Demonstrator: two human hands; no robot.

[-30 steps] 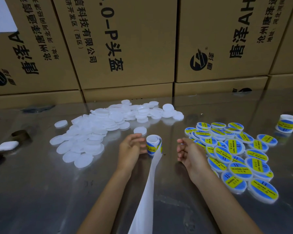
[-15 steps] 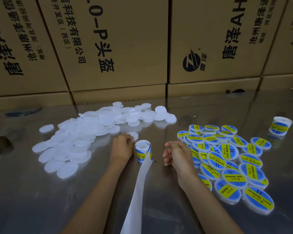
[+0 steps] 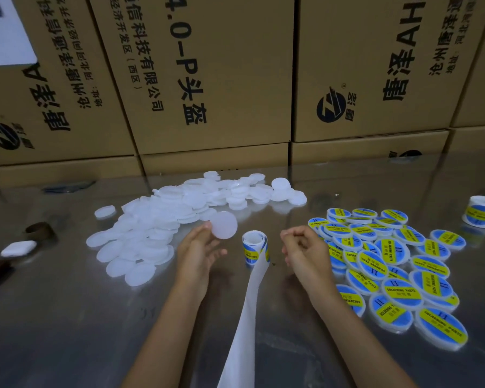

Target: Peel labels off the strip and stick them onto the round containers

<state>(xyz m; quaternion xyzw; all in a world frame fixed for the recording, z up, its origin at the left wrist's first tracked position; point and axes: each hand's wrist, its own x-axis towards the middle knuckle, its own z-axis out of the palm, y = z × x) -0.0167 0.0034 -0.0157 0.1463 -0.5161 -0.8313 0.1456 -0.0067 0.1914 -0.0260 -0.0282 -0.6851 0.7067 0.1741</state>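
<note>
a: start at the hands. what has the left hand got?

b: a blank white container, pinched at its lower edge between thumb and fingertips. it's lifted off the surface and tipped so its flat round face looks back toward the person. the other fingers hang loose.

a: and the right hand?

b: fingers curled in toward the palm, just right of the label roll. i can't tell whether a peeled label sits in that pinch; nothing blue or yellow shows there.

a: how does the roll sit?

b: upright on end between the two hands, its core axis vertical, open end up. the spent white backing strip runs off it toward the person, long axis near to far, and leaves the bottom of the view.

a: progress?

b: i'd judge it well under way but nowhere near finished. on the right lies a heap of labelled containers, blue and yellow faces up, overlapping. on the left and behind, a larger heap of unlabelled containers, plain white. the blank pile looks the bigger one, so most of the work seems left.

a: anything further out?

b: a second roll stands at the far right, well apart. cardboard boxes wall the back. a small white case and a dark ring sit far left.
</note>
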